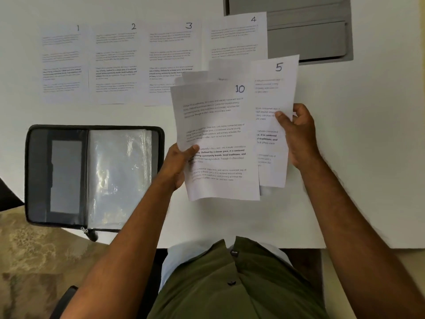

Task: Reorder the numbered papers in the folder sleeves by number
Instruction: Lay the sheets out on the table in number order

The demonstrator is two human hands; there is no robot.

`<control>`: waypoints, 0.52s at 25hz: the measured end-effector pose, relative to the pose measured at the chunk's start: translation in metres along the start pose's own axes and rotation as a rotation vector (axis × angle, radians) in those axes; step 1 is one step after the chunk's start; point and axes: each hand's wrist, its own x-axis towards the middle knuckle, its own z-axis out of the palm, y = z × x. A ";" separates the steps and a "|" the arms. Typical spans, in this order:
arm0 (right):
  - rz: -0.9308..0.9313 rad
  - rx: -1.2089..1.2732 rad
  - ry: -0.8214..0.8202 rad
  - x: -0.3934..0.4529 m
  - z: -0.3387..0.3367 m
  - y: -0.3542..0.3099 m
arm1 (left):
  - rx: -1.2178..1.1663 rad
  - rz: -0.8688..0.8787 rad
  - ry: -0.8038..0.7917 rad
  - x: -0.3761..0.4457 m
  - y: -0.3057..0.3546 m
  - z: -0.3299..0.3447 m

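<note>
Four sheets, 1 to 4, lie in a row on the desk [345,203] beyond the folder [94,178], which I take as my landmark. The folder sits open, clear sleeves [117,178] on its right half looking empty from here, zipper pull at its near edge.

Right of the folder, my left hand [178,163] pinches a loose stack with sheet 10 [216,139] on top, thumb on the lower left edge. Further right, my right hand [299,134] pinches sheet 5 [273,125] by its right edge, partly tucked behind the stack.

Handling, my guess: the paper is light, floppy and slick sheet on sheet, so I'd grip edges or corners and support it flat; the sleeves look thin and glossy and may cling.

Beyond and far right of the folder, a grey panel [308,38] lies partly under sheet 4 [236,35]. Sheet 4 crowds the next slot in the row.
</note>
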 end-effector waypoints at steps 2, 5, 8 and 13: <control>-0.027 -0.004 0.036 0.017 -0.006 -0.001 | -0.042 0.000 0.012 0.009 0.003 0.003; -0.053 -0.059 0.119 0.049 -0.019 -0.002 | -0.057 -0.010 0.047 0.026 0.009 0.011; -0.064 -0.140 0.213 0.090 -0.036 -0.005 | -0.025 -0.007 0.069 0.045 0.016 0.021; -0.129 -0.259 0.325 0.160 -0.066 -0.022 | 0.036 -0.014 0.079 0.077 0.026 0.030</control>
